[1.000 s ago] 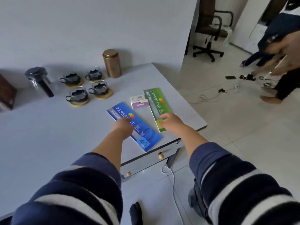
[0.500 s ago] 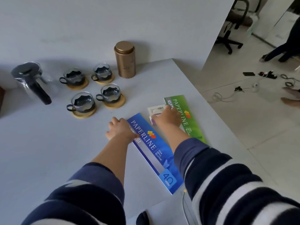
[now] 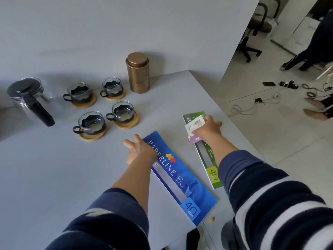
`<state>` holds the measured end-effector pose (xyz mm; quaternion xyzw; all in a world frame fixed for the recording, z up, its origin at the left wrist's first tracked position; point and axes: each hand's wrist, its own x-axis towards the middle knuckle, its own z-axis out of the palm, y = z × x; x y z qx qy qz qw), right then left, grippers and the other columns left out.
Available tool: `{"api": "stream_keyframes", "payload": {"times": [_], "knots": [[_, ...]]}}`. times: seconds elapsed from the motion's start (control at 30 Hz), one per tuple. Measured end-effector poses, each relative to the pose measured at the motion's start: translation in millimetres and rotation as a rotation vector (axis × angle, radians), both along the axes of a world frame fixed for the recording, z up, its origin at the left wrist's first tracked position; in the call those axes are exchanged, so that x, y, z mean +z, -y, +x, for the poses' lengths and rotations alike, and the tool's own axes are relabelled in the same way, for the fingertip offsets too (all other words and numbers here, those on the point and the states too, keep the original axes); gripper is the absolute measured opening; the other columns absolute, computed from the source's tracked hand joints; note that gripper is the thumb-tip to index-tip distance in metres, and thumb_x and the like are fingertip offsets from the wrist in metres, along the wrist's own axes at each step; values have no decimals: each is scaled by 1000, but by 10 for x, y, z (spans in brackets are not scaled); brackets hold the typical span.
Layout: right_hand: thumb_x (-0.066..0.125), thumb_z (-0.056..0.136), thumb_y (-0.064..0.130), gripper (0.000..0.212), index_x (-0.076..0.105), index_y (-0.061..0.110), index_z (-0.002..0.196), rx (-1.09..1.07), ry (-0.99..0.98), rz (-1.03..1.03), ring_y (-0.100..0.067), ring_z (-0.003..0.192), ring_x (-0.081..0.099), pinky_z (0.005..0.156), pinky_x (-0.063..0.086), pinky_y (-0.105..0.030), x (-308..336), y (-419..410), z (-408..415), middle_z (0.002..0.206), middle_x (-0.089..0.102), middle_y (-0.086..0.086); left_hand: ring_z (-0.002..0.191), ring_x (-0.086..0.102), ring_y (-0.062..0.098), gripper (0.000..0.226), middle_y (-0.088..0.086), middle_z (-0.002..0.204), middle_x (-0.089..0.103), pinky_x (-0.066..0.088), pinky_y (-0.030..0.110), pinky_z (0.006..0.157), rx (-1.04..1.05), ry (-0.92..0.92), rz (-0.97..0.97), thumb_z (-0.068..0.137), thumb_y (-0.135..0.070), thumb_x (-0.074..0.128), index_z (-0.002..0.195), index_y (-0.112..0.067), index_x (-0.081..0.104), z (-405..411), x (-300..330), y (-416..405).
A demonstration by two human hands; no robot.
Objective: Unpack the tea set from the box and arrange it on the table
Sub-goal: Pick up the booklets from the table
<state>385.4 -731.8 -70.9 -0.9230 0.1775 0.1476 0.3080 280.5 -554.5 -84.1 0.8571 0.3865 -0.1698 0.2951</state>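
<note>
Several glass cups (image 3: 123,112) sit on round wooden coasters at the back left of the white table (image 3: 45,168). A glass teapot (image 3: 27,98) with a black handle stands left of them, and a bronze tea tin (image 3: 137,73) stands right of them by the wall. My left hand (image 3: 139,150) lies spread on the top end of a blue Paperline folder (image 3: 180,177). My right hand (image 3: 207,129) grips a small white and purple box (image 3: 193,128), lifted over a green Paperline folder (image 3: 209,159).
The table's right edge runs just past the green folder, with a drawer knob (image 3: 211,219) below the front edge. On the tiled floor to the right lie cables and a power strip (image 3: 288,85). An office chair (image 3: 252,33) and another person's legs (image 3: 306,56) are beyond.
My right hand closed on the small box and lifted it rightward over the green folder. My left hand stayed on the blue folder. The view moved closer to the table.
</note>
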Motion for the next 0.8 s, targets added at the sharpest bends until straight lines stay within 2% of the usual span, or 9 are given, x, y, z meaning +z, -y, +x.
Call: {"api": "stream_keyframes", "payload": {"times": [0.07,0.17,0.3,0.4,0.5,0.6,0.67,0.77,0.8], "knots": [[83,71,21,79,39,16,136,-59,-102,-21,-31,101,56,76,42,-29,1,99,18,138,31,-15,99,59,36,68,13,123,34,48,37,69,23,13,-42,75,-5,71,124,-15,25,4,-13,8],[87,64,32,90,36,7,134,-147,-182,-45,-31,118,51,89,45,-36,-18,125,33,137,37,-15,105,58,37,64,16,119,50,49,40,70,42,35,-105,76,-7,71,120,-15,25,29,-48,-12],[85,52,55,97,45,9,127,-135,-224,-190,-29,122,41,94,38,-36,-22,145,32,130,46,-12,110,57,37,62,16,122,52,55,46,85,165,100,-181,75,-4,71,118,-14,27,67,-95,6],[88,53,46,98,36,11,128,-202,-125,-137,-31,125,36,96,39,-40,-18,140,-48,135,35,-13,111,58,37,62,16,119,54,54,44,86,369,157,-279,78,-1,67,123,-8,27,101,-92,74],[85,65,27,78,33,15,121,-159,-6,65,-33,109,55,84,48,-40,-22,159,-125,128,47,-11,106,61,35,52,15,113,58,55,40,80,460,210,-366,82,-1,62,126,-2,36,101,-86,122],[76,77,16,56,35,14,115,-97,69,184,-28,85,57,74,47,-34,63,202,-178,117,62,-10,97,63,38,54,18,113,59,55,47,84,398,293,-337,81,-3,53,129,-16,31,83,-70,210],[75,78,13,58,36,11,120,-86,89,292,-26,86,57,76,48,-30,162,229,-186,121,60,-11,92,64,39,63,16,110,61,55,51,85,267,306,-316,81,-7,49,134,-28,22,103,-15,275],[73,80,6,60,35,6,127,-94,108,528,-14,71,56,59,46,-12,375,254,-118,117,55,-7,95,65,35,71,13,112,63,54,48,87,187,340,-369,87,-9,49,145,-32,16,222,144,342],[73,81,6,61,35,6,128,-90,107,593,-14,73,57,59,46,-11,438,256,-61,118,54,-6,96,65,32,68,12,112,63,54,46,86,190,373,-416,90,-10,49,147,-30,18,290,213,352]]}}
